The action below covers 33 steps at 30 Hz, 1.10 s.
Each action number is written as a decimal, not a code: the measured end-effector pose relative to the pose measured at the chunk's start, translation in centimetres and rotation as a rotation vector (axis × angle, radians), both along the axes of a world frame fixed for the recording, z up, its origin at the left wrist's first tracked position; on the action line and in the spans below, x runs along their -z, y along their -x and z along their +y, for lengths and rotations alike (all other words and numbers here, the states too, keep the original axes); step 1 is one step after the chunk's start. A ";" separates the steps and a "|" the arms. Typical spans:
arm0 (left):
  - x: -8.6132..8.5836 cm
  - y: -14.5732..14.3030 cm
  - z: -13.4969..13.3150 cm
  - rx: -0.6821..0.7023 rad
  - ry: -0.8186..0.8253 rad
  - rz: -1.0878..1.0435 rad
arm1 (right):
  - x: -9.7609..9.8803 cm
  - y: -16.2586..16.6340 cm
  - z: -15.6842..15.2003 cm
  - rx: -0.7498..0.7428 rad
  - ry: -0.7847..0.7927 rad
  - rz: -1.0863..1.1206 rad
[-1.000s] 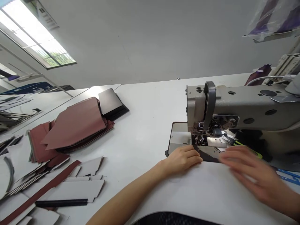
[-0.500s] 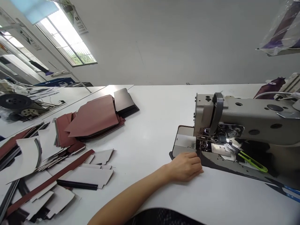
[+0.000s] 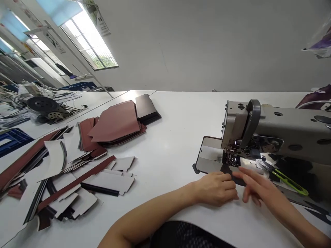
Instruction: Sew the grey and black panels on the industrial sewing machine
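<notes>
A sewing machine [image 3: 284, 131] stands at the right, its bed plate [image 3: 210, 153] level with the white table. Against the plate's front edge lies my left hand [image 3: 218, 189], palm down with its fingers curled under. Whatever those fingers hold, if anything, is hidden. My right hand [image 3: 261, 187] hovers just to the right of it, index finger stretched toward the needle area and the other fingers loosely apart; nothing shows in it. Behind the right hand, yellow-green thread snips [image 3: 291, 182] rest on the machine bed.
Loose white, black and reddish-brown cut pieces [image 3: 85, 186] cover the table's left side. Behind them sit a stack of brown panels [image 3: 117, 122] and a dark stack [image 3: 147, 108]. A blue crate [image 3: 15, 141] is at far left. A grey wall [image 3: 193, 44] rises behind the table.
My right hand has come into view from the right, reaching up to the machine bed beside my left hand. The left hand keeps its place by the plate. The view has turned left.
</notes>
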<state>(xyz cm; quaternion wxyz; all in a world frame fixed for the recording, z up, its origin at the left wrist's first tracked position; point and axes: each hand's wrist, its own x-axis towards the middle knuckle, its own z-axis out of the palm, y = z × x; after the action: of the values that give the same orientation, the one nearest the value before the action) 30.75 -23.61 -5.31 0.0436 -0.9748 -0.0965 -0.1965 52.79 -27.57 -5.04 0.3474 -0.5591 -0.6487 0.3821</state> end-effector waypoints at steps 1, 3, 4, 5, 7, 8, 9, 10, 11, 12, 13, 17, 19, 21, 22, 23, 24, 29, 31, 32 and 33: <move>0.1 -0.2 0.2 0.026 -0.003 0.000 | 0.0 0.8 0.7 -0.032 0.061 0.023; 0.2 0.0 1.0 0.061 -0.006 -0.001 | -0.1 2.1 1.9 -0.074 0.058 -0.043; 0.2 0.3 1.6 0.046 -0.004 0.003 | -0.1 2.4 2.3 -0.072 -0.008 -0.125; 0.2 0.6 2.3 0.005 -0.001 0.014 | 0.0 2.6 2.6 -0.070 -0.077 -0.213; 0.1 1.3 4.1 -0.122 -0.006 0.064 | 0.3 2.3 2.9 -0.063 -0.162 -0.334; 0.1 1.5 5.0 -0.189 -0.020 0.100 | 0.6 2.1 3.1 -0.050 -0.184 -0.371; 0.2 1.7 5.9 -0.247 -0.039 0.132 | 0.9 1.7 3.3 -0.026 -0.211 -0.417; 0.3 1.8 6.7 -0.293 -0.055 0.154 | 1.2 1.3 3.6 0.006 -0.238 -0.464; 0.4 1.7 7.4 -0.330 -0.063 0.164 | 1.6 0.9 4.0 0.044 -0.263 -0.509; 0.6 1.7 8.0 -0.358 -0.062 0.163 | 1.9 0.6 4.4 0.084 -0.286 -0.549; 0.7 1.6 8.4 -0.379 -0.050 0.156 | 2.2 0.3 4.8 0.121 -0.307 -0.582; 0.6 1.3 8.7 -0.423 0.016 0.127 | 2.4 -0.3 4.5 0.190 -0.383 -0.628; 0.5 1.3 8.2 -0.447 0.047 0.096 | 2.0 -0.4 3.1 0.153 -0.437 -0.606; 0.5 1.6 7.6 -0.448 0.078 0.061 | 1.5 -0.3 1.7 0.104 -0.494 -0.572; 0.5 1.7 7.3 -0.437 0.090 0.050 | 1.3 -0.3 1.2 0.092 -0.513 -0.558; 0.6 1.7 7.1 -0.424 0.098 0.046 | 1.1 -0.2 1.0 0.094 -0.518 -0.554; 0.7 1.8 7.0 -0.414 0.102 0.047 | 1.0 -0.2 1.1 0.105 -0.508 -0.561; 1.1 1.1 7.2 -0.466 0.100 0.090 | 1.5 -0.2 3.8 0.191 -0.462 -0.640; 1.2 0.7 7.5 -0.498 0.108 0.098 | 1.7 -0.2 4.4 0.221 -0.474 -0.646; 1.1 0.6 7.5 -0.512 0.114 0.094 | 1.7 -0.3 4.3 0.226 -0.474 -0.646; 1.0 0.6 7.5 -0.522 0.122 0.084 | 1.6 -0.2 3.9 0.217 -0.475 -0.641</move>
<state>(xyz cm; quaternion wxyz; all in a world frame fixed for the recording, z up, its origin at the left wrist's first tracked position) 30.17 -16.11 -6.34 0.0381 -0.9251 -0.3542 -0.1317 53.04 -23.70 -6.61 0.2855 -0.6190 -0.7316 -0.0107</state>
